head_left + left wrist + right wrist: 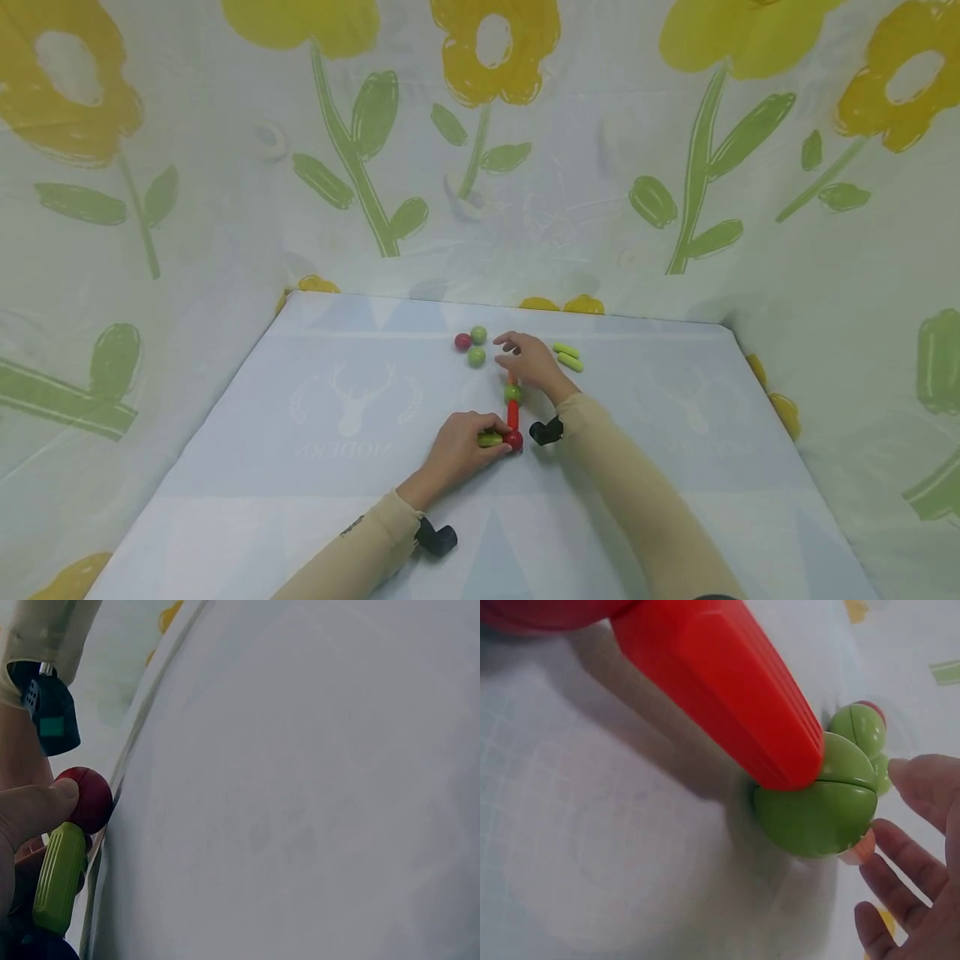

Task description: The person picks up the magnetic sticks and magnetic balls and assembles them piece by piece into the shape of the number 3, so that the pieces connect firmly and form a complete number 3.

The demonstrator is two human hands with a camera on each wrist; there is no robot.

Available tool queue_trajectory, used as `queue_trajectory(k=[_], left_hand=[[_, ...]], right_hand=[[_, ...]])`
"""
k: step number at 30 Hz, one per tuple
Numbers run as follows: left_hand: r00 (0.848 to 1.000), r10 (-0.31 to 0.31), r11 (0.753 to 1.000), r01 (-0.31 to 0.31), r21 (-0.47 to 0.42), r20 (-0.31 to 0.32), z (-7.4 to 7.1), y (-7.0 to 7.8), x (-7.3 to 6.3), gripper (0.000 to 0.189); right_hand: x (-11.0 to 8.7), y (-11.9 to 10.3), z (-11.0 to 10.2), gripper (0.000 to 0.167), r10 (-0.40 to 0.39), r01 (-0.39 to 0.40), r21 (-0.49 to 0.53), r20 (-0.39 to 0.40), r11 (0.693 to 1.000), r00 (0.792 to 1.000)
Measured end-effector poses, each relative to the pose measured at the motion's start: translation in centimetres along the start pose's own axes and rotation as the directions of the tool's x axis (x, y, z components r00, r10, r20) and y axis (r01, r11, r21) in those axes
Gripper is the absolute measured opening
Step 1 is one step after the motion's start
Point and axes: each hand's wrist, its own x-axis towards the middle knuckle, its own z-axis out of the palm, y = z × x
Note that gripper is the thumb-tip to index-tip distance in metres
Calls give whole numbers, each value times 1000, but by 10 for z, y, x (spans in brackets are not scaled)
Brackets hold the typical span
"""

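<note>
My left hand (461, 442) holds a red ball (513, 440), its thumb pressed on the ball in the left wrist view. A green ridged rod (58, 877) joins that ball and lies within the hand. From the ball a red rod (513, 415) runs away to a green ball (817, 802), with an orange rod (859, 849) on its far side. Beside the orange rod is my right hand (534, 362), fingers and thumb spread apart. Whether a fingertip touches the orange rod I cannot tell. A dark blue round thing (45, 946) shows partly under the green rod.
Beyond the joined pieces lie a loose red ball (462, 341) and two green balls (476, 357). Two yellow-green rods (570, 362) rest right of the right hand. The white table (247, 467) meets flower-printed cloth walls. Each wrist carries a black camera (437, 538).
</note>
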Motion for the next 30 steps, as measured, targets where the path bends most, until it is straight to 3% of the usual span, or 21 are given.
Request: queue_trajectory(k=[6,19,25,30], left_hand=[[1000,15,1000,-15,-5,-17,0,0,0,19],[999,34,999,-34,1,-19,1,-1,0,17],[999,37,999,-37,6,-29,2,-1,0,17],[999,29,1000,-29,6,-28,1,0,0,17]], right_hand=[[9,-2,6,42,-36,43,-77,80,996,996],[14,-18,16,39,-44,65,-210,105,975,993],[11,-21,16,30,-90,104,-183,81,978,993],[8,-20,15,24,-74,81,-128,60,988,995]])
